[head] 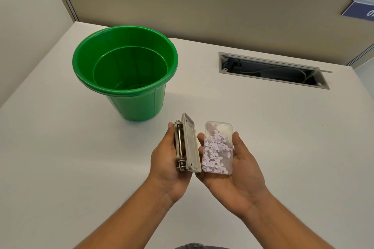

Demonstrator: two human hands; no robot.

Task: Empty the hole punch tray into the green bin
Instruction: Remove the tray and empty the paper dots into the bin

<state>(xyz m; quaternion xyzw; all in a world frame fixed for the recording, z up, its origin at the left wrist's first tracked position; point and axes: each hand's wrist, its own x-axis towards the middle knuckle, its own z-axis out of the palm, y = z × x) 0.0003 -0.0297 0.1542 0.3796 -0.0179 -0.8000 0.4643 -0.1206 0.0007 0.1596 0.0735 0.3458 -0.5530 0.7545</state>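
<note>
My left hand (168, 159) grips the grey hole punch (187, 143), turned on its side with its flat base facing right and its metal spring mechanism facing my palm. In my right hand (236, 170) lies the clear plastic tray (219, 145), open side up and apart from the punch, holding a heap of pale lilac paper dots. The green bin (125, 70) stands upright on the white desk, up and to the left of both hands. Its inside looks bare.
The white desk (60, 147) stretches all around the hands. A recessed cable slot (273, 69) with wires lies at the back right. Beige partition walls (202, 6) close off the back and the left side.
</note>
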